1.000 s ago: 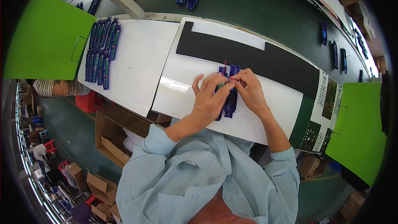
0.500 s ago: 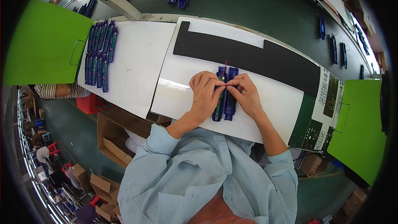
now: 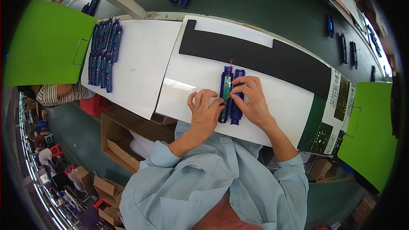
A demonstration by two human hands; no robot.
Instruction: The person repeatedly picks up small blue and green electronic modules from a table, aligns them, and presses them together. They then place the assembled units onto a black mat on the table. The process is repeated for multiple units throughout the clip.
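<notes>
On the white work surface lies an opened blue plastic casing: its left half (image 3: 223, 116) holds a long green circuit board (image 3: 227, 87), and its right half (image 3: 235, 118) lies alongside. A thin red wire (image 3: 231, 63) sticks out past the far end of the left half. My left hand (image 3: 205, 113) has its thumb and forefinger closed at the near left edge of the board half. With fingertips bent together, my right hand (image 3: 254, 104) reaches over the right half to a small red wire end beside the board. The exact pinch is partly hidden by the fingers.
A black mat strip (image 3: 251, 44) lies beyond the casing. Several filled blue casings (image 3: 102, 53) stand in rows at left. Green panels (image 3: 47, 44) flank the bench. Farther off, a dark green belt (image 3: 255, 2) carries more casings. A cardboard box (image 3: 121, 145) sits below left.
My hands have drawn apart from their meeting point over the board. The left slid nearer along the casing; the right stayed close beside the board. More of the green board shows.
</notes>
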